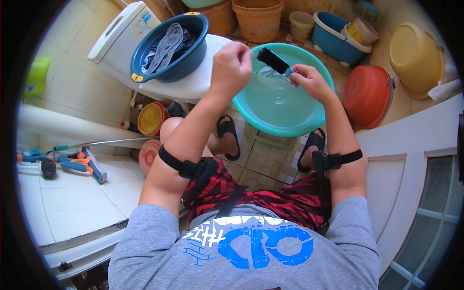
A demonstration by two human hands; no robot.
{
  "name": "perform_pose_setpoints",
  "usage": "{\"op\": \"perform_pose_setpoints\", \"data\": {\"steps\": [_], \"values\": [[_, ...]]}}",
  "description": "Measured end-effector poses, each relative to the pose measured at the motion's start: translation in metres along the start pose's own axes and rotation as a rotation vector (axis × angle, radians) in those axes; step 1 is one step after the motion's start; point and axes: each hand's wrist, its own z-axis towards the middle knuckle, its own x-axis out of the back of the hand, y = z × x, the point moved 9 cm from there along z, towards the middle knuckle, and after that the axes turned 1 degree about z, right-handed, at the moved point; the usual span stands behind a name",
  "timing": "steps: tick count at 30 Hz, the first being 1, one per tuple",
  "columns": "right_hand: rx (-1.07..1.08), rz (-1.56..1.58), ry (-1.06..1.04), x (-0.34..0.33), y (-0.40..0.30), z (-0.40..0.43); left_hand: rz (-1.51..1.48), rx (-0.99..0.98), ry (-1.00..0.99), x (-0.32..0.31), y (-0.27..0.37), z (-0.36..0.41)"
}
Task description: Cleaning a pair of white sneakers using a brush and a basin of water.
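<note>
My right hand (307, 80) grips the blue handle of a scrubbing brush (272, 61) with black bristles. The brush is held above a large teal plastic basin (242, 108) that contains cloudy water, with ripples near its middle. My left hand (232, 67) is curled closed at the basin's left rim, above the toilet lid in the view; nothing shows in it. Left of it, a dark blue basin (188, 69) rests on the white toilet (217, 41). Inside lie a grey patterned insole (167, 47) and dark items, probably fabric, partly hidden.
A low green stool (272, 139) stands under the teal basin. Orange-brown buckets (258, 20) and a blue mop bucket (330, 38) line the back. A red basin (366, 96) and yellow basin (415, 59) lean at right, near a white door (380, 174). Cleaning tools (78, 161) lie left.
</note>
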Motion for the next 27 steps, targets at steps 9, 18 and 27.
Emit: {"op": "perform_pose_setpoints", "data": {"steps": [9,18,27], "values": [[-0.05,0.043,0.015,0.003,0.01,-0.001,-0.114,0.27,-0.053,0.01,-0.022,0.006],[0.011,0.031,0.005,-0.002,0.001,0.0,-0.15,0.209,-0.188,-0.018,-0.015,-0.011],[0.006,0.043,0.001,-0.003,0.002,0.0,-0.045,0.063,-0.093,-0.013,-0.005,-0.006]]}}
